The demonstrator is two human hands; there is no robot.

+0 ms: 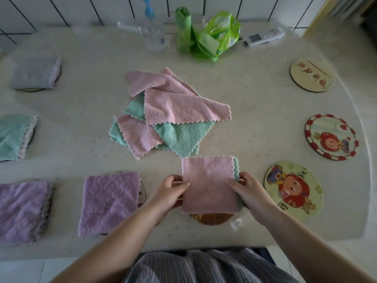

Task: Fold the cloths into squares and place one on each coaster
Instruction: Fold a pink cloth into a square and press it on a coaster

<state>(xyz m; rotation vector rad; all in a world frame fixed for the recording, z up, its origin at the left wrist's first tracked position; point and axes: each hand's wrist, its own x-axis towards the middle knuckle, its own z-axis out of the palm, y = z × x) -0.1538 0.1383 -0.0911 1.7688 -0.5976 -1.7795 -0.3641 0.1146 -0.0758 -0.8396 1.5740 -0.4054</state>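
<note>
A folded pink cloth (209, 184) with a green underside lies over a brown coaster (211, 219) near the table's front edge. My left hand (173, 190) pinches its left edge and my right hand (247, 190) grips its right edge. A pile of unfolded pink and green cloths (163, 113) sits in the middle of the table. Folded cloths rest on coasters at the left: two purple (110, 201) (22, 209), a green one (14, 135) and a grey one (34, 73). Three bare coasters (293, 190) (331, 136) (311, 75) lie along the right side.
At the back of the table stand a green bag roll (183, 29), a green plastic packet (218, 35), a clear bottle (152, 35) and a white remote (263, 36). The table's curved edge (367, 160) runs close behind the right coasters.
</note>
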